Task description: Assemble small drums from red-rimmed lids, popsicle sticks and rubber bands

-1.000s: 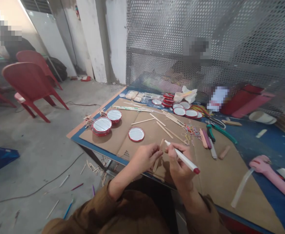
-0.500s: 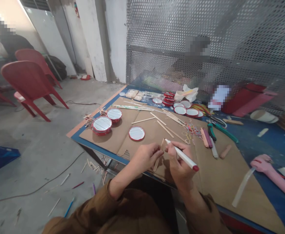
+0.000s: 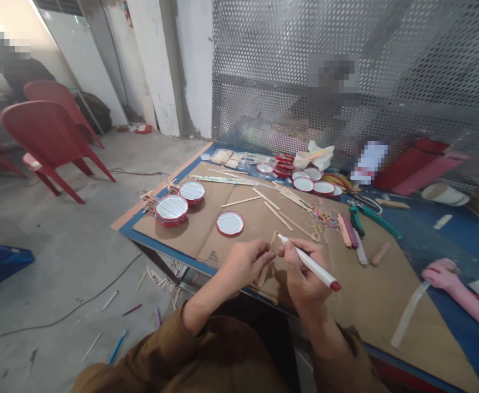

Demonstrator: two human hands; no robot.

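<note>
Near the front edge of the cardboard (image 3: 378, 305), my left hand (image 3: 245, 262) pinches a flat wooden stick (image 3: 273, 242) that stands up from its fingertips. My right hand (image 3: 305, 267) grips a white marker (image 3: 315, 268) with a red end, its tip close to the top of the stick. Another wooden stick (image 3: 264, 274) lies below, between the hands. A round red-rimmed lid (image 3: 230, 224) is on the cardboard just beyond my left hand. Farther left stand two red round pieces with pale tops (image 3: 171, 211), with thin sticks beside them.
Loose sticks (image 3: 278, 215), coloured rubber bands (image 3: 325, 215), green-handled pliers (image 3: 356, 219) and a pink glue gun (image 3: 444, 273) lie on the table. More red lids (image 3: 304, 184) are at the back by a perforated metal screen (image 3: 264, 65). Red chairs (image 3: 47, 131) stand at left.
The marker and my right hand have shifted very slightly right, with the marker tip a little off the stick's top. My left hand keeps its hold on the stick.
</note>
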